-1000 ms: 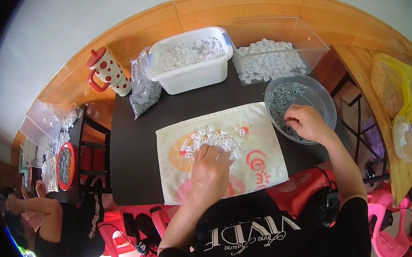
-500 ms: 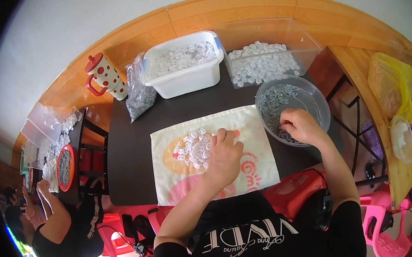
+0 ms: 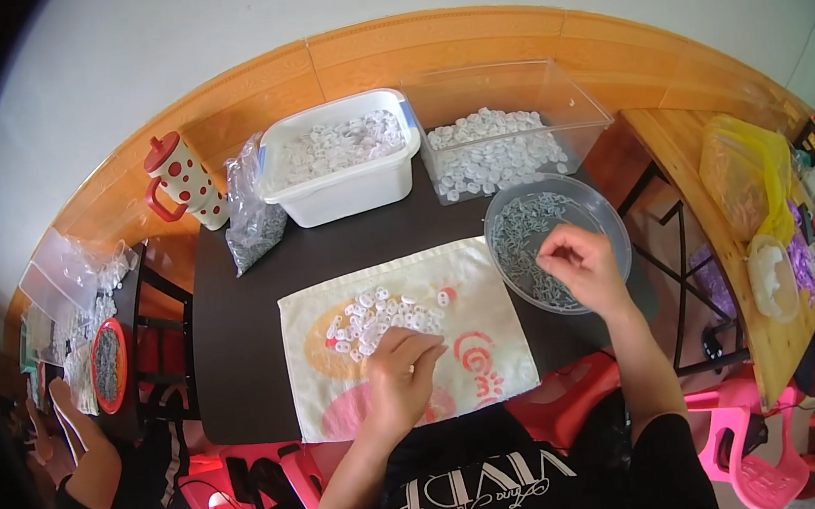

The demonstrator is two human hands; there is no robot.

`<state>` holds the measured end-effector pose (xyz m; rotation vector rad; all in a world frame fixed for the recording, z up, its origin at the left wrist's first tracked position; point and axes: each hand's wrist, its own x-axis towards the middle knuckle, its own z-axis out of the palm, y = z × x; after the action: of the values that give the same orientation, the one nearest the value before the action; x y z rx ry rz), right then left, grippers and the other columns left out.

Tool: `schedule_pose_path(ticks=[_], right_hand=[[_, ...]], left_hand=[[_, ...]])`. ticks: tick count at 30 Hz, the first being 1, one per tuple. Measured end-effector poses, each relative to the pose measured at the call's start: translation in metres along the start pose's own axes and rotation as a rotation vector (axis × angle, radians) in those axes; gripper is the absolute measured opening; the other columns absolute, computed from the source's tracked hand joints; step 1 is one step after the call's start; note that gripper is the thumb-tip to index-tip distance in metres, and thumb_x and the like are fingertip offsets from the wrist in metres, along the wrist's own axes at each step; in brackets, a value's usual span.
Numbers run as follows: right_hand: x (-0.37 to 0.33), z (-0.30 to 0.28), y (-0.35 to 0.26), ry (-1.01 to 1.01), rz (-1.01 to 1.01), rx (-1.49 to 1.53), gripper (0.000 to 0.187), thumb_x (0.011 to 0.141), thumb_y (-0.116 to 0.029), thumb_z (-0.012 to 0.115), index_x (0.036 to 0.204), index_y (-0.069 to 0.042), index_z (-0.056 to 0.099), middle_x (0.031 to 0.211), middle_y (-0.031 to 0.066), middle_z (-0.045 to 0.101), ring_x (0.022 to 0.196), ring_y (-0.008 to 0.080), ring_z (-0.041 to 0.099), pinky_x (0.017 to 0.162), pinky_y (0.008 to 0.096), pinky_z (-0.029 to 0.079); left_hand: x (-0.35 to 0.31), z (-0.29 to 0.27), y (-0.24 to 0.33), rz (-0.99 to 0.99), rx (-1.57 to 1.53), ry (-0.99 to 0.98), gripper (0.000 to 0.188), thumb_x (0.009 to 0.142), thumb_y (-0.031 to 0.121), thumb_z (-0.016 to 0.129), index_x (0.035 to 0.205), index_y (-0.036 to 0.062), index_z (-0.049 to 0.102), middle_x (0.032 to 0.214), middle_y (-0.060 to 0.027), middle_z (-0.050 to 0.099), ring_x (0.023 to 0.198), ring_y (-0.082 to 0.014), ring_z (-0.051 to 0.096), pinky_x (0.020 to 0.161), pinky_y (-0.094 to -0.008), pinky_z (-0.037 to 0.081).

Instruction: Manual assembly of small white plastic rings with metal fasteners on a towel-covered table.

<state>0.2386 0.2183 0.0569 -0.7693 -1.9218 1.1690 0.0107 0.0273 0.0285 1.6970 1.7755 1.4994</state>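
A pile of small white plastic pieces with holes (image 3: 374, 318) lies on a cream printed cloth (image 3: 488, 261). At the near edge of that pile, my left hand (image 3: 402, 374) is closed with its fingers pressed together; what they hold is hidden. A single white piece (image 3: 445, 296) lies apart, right of the pile. My right hand (image 3: 583, 266) is over a clear round basin (image 3: 612, 218) of small grey screws (image 3: 529, 227). Its thumb and fingers are pinched together, and anything between them is too small to make out.
Behind the cloth stand a plastic bag of grey bits (image 3: 254, 216), a white tub (image 3: 352, 196) and a clear box (image 3: 514, 134), both holding white pieces. A spotted tumbler (image 3: 189, 183) is at back left. Another person (image 3: 118, 474) works at the left; a wooden table (image 3: 685, 156) stands right.
My left hand has drawn back toward me from the pile, its fingers now closed. My right hand has lifted from among the screws in the basin. The whole view has shifted slightly.
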Motion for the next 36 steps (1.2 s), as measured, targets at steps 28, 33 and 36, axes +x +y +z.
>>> schedule_pose_path(ticks=[28,33,36], right_hand=[[-0.048,0.155,-0.047,-0.175,-0.033,0.301,0.023,0.088,0.013,0.061,0.109,0.005,0.058,0.094,0.0064,0.06,0.085,0.0097,0.057,0.077,0.0217,0.046],[-0.047,0.153,-0.044,-0.165,-0.039,0.303,0.024,0.087,0.013,0.062,0.11,0.005,0.059,0.095,0.0067,0.06,0.086,0.0101,0.058,0.078,0.0224,0.047],[-0.049,0.154,-0.043,-0.153,-0.014,0.302,0.026,0.087,0.013,0.063,0.112,0.005,0.06,0.095,0.0073,0.062,0.086,0.0108,0.059,0.078,0.0233,0.048]], left_hand=[[-0.031,-0.026,-0.016,-0.435,-1.038,0.06,0.031,0.088,-0.011,0.065,0.116,0.0005,0.068,0.094,-0.0011,0.063,0.082,-0.0059,0.058,0.071,-0.0194,0.048],[-0.031,-0.027,-0.016,-0.412,-1.006,0.037,0.031,0.088,-0.011,0.065,0.116,0.0008,0.068,0.095,-0.0011,0.063,0.084,-0.006,0.058,0.072,-0.0193,0.048],[-0.031,-0.026,-0.015,-0.429,-1.025,0.045,0.03,0.088,-0.01,0.065,0.115,0.0009,0.069,0.095,-0.0011,0.063,0.084,-0.0062,0.058,0.073,-0.0195,0.048]])
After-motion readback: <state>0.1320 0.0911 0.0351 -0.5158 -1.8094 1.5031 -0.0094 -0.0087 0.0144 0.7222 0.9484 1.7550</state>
